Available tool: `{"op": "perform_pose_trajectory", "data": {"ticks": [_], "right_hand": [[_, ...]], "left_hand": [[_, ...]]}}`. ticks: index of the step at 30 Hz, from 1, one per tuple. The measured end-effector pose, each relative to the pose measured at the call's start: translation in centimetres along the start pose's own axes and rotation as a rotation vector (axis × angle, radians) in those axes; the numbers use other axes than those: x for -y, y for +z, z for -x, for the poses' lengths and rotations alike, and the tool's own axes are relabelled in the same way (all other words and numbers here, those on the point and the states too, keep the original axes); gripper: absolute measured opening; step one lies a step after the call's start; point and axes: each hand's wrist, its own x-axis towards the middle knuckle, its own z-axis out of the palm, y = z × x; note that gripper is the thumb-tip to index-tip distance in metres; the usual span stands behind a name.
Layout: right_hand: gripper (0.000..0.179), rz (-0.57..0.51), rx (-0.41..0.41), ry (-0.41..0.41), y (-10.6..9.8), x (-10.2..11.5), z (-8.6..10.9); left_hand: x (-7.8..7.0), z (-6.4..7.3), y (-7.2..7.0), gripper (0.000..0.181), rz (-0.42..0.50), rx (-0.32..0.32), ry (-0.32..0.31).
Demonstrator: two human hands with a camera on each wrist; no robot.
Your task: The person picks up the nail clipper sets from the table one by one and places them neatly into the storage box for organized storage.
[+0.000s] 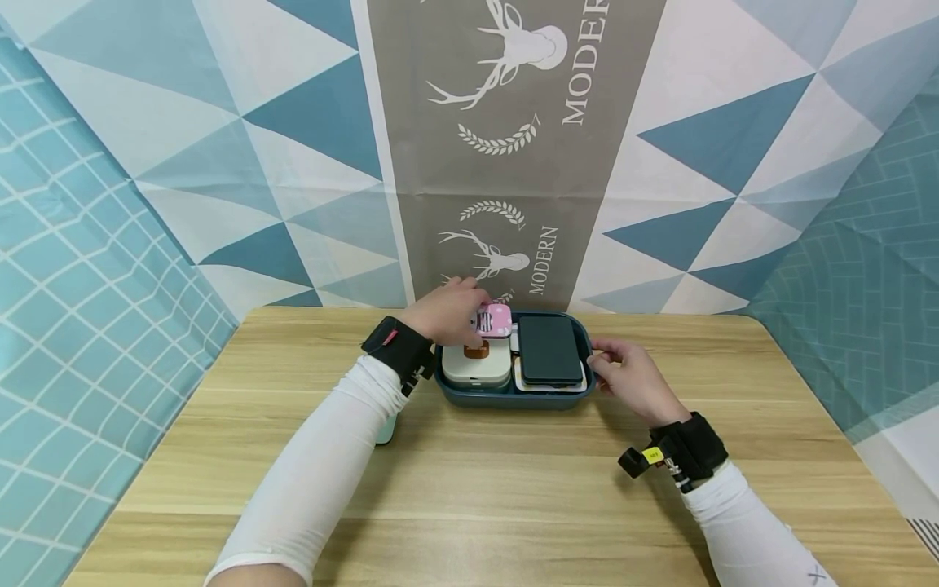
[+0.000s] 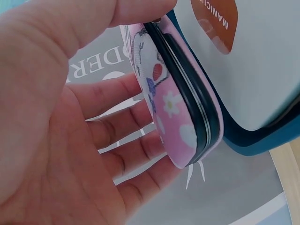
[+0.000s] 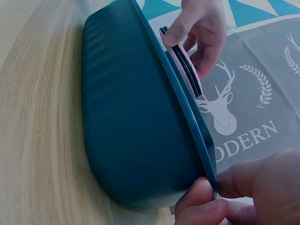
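Observation:
My left hand [image 1: 444, 314] pinches a small pink patterned case [image 1: 500, 320] over the back of a dark blue-green basket [image 1: 506, 401]. In the left wrist view the case [image 2: 174, 105] shows a flower print and dark edges with a metal line between them; the thumb lies on its upper end, fingers behind. Below that hand, inside the basket, lies a cream-white case [image 1: 473, 371] with a brown label reading "MANICU…". On the basket's right side is a dark flat rectangular item [image 1: 550, 350] on top of pale flat things. My right hand [image 1: 632, 379] pinches the basket's right rim.
A mint-green item [image 1: 385, 432] lies on the wooden table [image 1: 513, 489], partly hidden under the left forearm. Behind the table's back edge rises a patterned cloth [image 1: 506, 163] with deer heads and triangles. Blue-green sheets hang at both sides.

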Motion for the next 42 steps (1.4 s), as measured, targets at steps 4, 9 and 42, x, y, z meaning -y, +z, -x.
{"op": "perform_pose_trajectory", "data": {"ticks": [4,9,42], "right_hand": [[0.045,-0.004,0.005,0.0,0.0,0.0,0.0],[0.045,-0.004,0.007,0.003,0.0,0.0,0.0],[0.045,0.009,0.004,-0.008,-0.1,-0.2,0.0]], "left_hand": [[0.0,-0.2,0.1,0.06,-0.004,0.008,0.0],[0.0,-0.5,0.3,0.061,-0.005,0.017,-0.002],[0.2,-1.7,1.2,0.06,-0.023,0.083,-0.004]]}}
